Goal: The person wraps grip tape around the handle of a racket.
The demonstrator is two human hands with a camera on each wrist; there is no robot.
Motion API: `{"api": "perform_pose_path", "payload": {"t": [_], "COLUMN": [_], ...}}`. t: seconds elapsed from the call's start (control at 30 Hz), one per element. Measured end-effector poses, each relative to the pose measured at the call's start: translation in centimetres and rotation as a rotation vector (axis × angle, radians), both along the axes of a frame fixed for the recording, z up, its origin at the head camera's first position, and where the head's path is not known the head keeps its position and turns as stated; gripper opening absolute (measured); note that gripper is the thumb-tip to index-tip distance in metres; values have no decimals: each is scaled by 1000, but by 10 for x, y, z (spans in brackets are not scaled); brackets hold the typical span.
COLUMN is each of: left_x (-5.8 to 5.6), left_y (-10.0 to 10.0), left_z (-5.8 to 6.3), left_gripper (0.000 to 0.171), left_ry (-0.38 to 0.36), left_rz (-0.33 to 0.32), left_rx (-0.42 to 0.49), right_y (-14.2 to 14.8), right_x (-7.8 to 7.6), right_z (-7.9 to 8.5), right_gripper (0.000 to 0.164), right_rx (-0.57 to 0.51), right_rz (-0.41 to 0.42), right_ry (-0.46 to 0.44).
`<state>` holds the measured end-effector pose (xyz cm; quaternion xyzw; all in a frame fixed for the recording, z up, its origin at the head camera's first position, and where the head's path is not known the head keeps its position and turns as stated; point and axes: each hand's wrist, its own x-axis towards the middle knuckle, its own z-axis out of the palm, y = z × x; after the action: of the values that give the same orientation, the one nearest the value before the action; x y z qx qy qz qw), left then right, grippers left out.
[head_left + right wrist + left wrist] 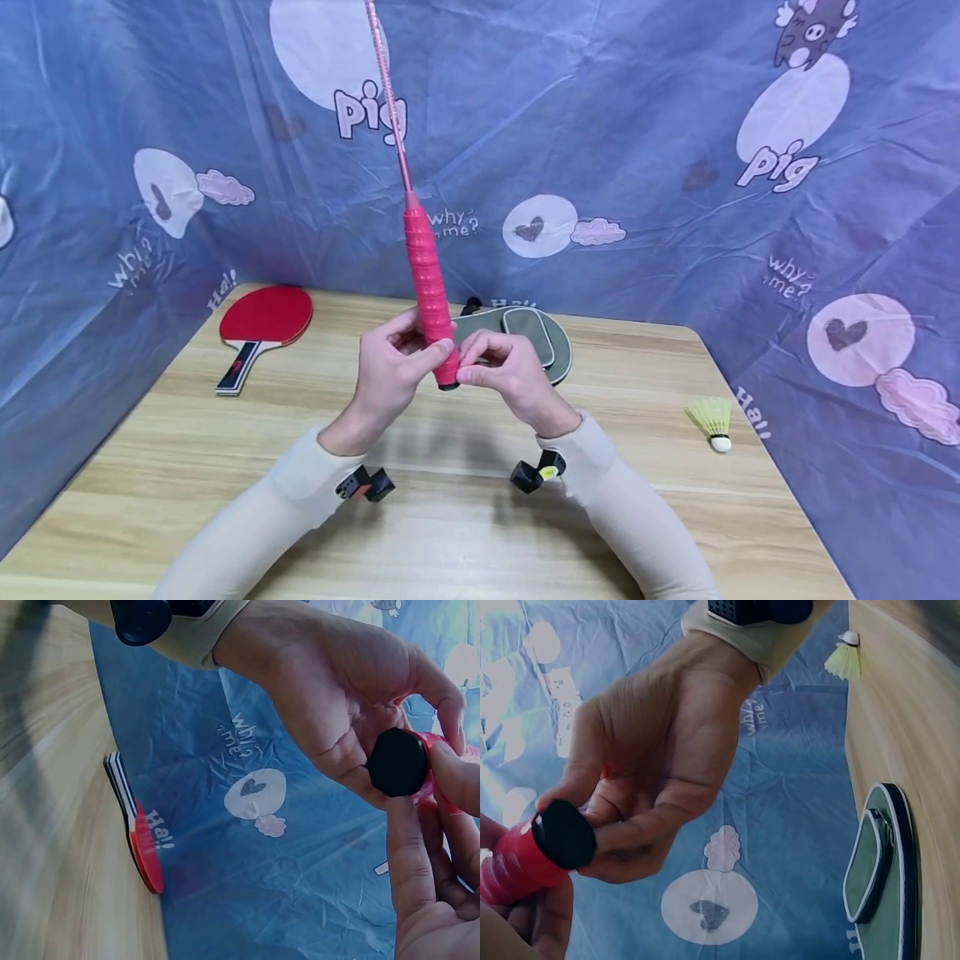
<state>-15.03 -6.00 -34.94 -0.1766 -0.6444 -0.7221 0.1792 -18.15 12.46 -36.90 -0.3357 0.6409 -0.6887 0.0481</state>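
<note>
A badminton racket with a pink wrapped handle (426, 267) stands upright, slightly tilted, above the table. Its thin pink shaft (387, 92) runs out of the top of the head view, so its head is hidden. My left hand (390, 362) grips the lower handle, thumb laid across the front. From the other side my right hand (513, 375) pinches the handle's bottom end between thumb and curled fingers. The black butt cap (399, 762) faces the right wrist camera, between both hands. In the left wrist view, the right hand's fingers (634, 840) touch the handle beside the cap.
A red table tennis bat (266, 317) lies at the table's back left. Behind the hands is a green bat case (558, 333) with a pocket. A yellow shuttlecock (711, 417) lies near the right edge. Blue printed cloth (637, 125) encloses the wooden table (450, 533).
</note>
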Motion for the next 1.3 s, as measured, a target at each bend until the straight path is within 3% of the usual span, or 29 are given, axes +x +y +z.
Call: {"api": "perform_pose_path", "payload": {"t": [0.3,0.5,0.7,1.0,1.1,1.3], "left_x": [-2,-3,-2,0,0,2], "left_y": [-2,-3,-4,-6,-6,-5], "left_z": [1,2,0,-4,-6,-8], "left_gripper": [39,40,39,42,41,36], "left_ry": [13,34,32,53,76,86], "left_rz": [-70,-118,-164,-257,-317,-434], "left_rx": [31,50,57,67,102,132], "right_y": [3,2,0,0,-3,-8], "right_x": [-1,-2,-4,-4,-3,-6], "right_z": [5,4,-2,-11,-16,-24], "right_gripper": [14,14,20,17,18,51], "right_rx": [3,-35,-96,-215,-247,-269], "right_rz": [4,49,178,432,497,595], "right_ry": [-3,-28,-178,-330,-377,-416]}}
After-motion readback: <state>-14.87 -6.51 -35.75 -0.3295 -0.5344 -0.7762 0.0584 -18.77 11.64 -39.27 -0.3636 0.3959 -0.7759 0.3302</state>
